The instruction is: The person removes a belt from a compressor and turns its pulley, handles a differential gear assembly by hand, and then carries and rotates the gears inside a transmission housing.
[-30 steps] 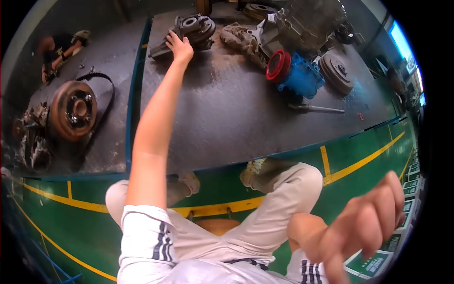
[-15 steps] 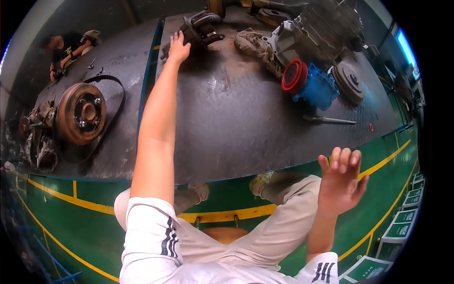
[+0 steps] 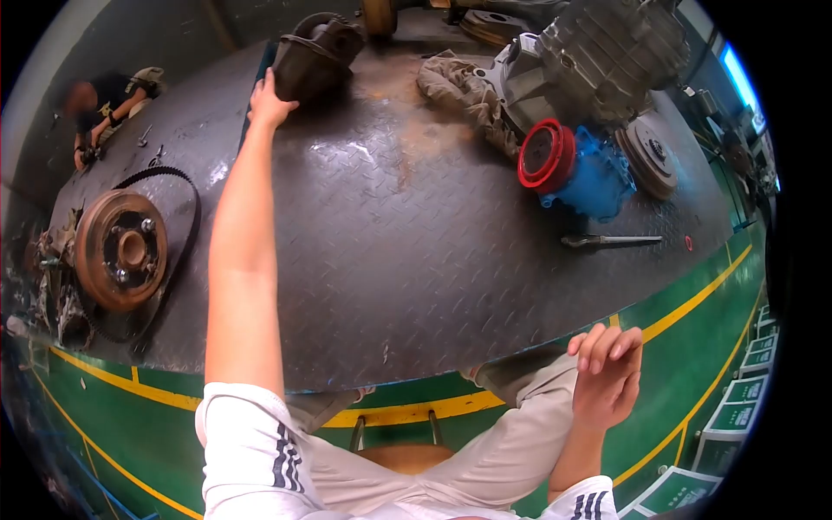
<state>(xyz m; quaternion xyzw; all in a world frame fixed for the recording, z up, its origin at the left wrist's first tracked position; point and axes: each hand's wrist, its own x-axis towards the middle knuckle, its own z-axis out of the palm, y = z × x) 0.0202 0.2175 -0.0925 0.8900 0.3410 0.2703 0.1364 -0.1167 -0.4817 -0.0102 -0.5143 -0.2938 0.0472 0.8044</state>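
Observation:
My left hand (image 3: 270, 106) reaches far across the metal table, its fingers along the left edge of a dark, greasy differential housing (image 3: 314, 69) and its thumb below. The housing stands tilted, with a toothed gear (image 3: 334, 36) showing at its top. Closer to me, my right hand (image 3: 607, 373) hovers in front of the table edge, fingers loosely curled and somewhat apart, with nothing in them. Beyond that hand a slim metal tool with a dark handle (image 3: 611, 240) lies on the table beside a small red ring (image 3: 689, 243).
A blue compressor with a red pulley (image 3: 548, 156) stands at right, by a large gearbox casing (image 3: 607, 61), a crumpled cloth (image 3: 464, 91) and a disc (image 3: 648, 156). At left are a rusty brake drum (image 3: 121, 251) and a toothed belt (image 3: 195, 204). Another person (image 3: 108, 108) works at far left.
The differential housing has turned and shifted left, its gear side now tipped upward, with my left hand on it. My right hand has lowered and its fingers have curled. The view has shifted slightly.

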